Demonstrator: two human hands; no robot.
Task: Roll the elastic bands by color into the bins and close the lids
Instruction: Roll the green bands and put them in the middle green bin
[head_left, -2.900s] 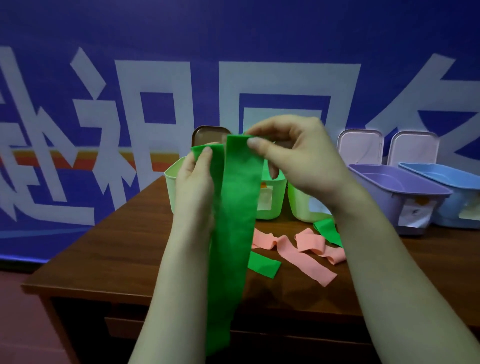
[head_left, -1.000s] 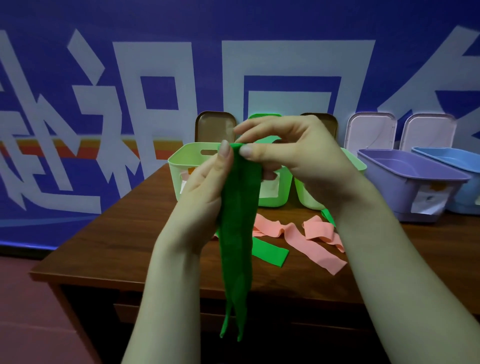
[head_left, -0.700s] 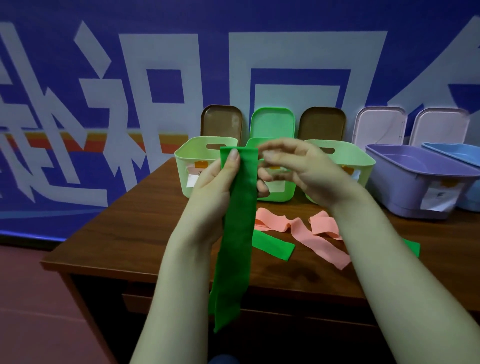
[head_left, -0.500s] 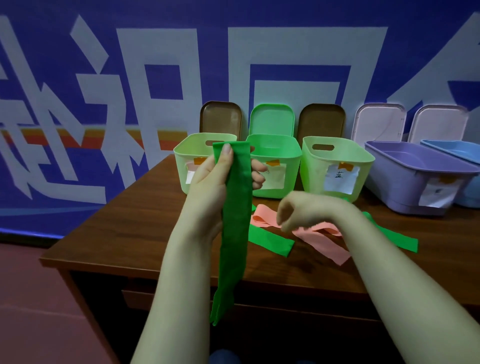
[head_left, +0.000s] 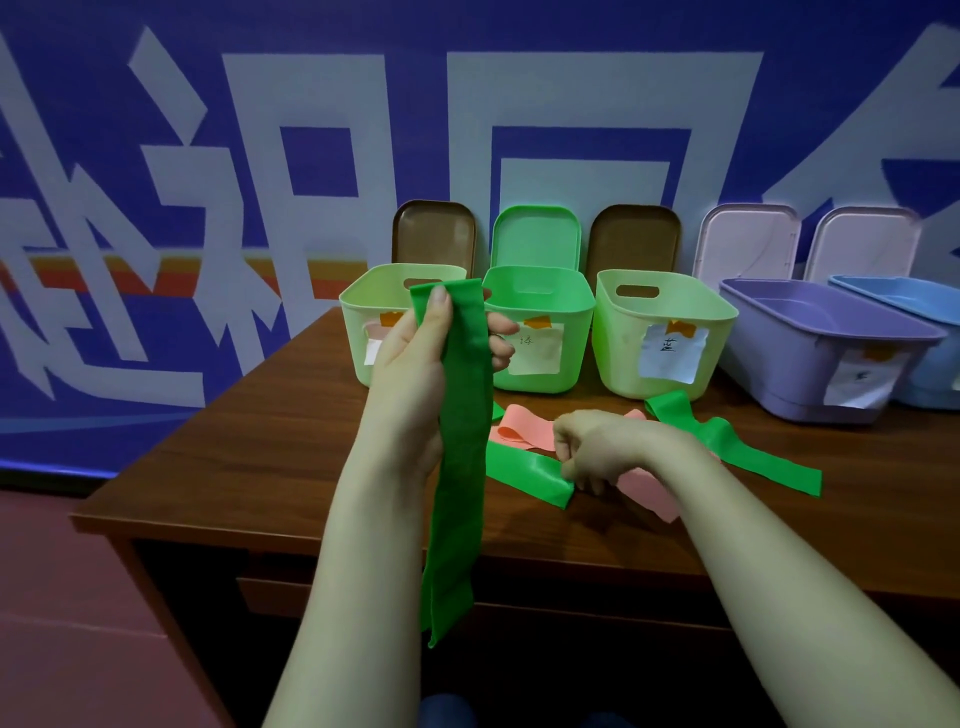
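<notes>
Head view. Held a green band (head_left: 462, 441) up in the left hand (head_left: 415, 374), top end pinched between thumb and curled fingers in front of the bins, remainder hanging straight down past the front edge of the tabletop (head_left: 260, 457). Rested the right hand (head_left: 597, 447) low on the tabletop, fingers curled, at the near end of a second green band (head_left: 524, 470) lying flat; could not tell whether gripping that end or only touching it. Partly hid a pink band (head_left: 519, 428) under that hand and the second green band. Saw a third green band (head_left: 753, 457) stretched flat to the right, far end near the right pale bin (head_left: 623, 353). Found five open bins in a row at the back: left pale bin (head_left: 363, 312), green bin (head_left: 540, 301), right pale bin, purple bin (head_left: 779, 364), blue bin (head_left: 935, 364). Found lids propped upright against the wall (head_left: 208, 130) behind them: brown lid (head_left: 434, 234), green lid (head_left: 535, 236), second brown lid (head_left: 634, 236), two whitish lids (head_left: 748, 241). Noted paper labels (head_left: 670, 353) taped on bin fronts.
</notes>
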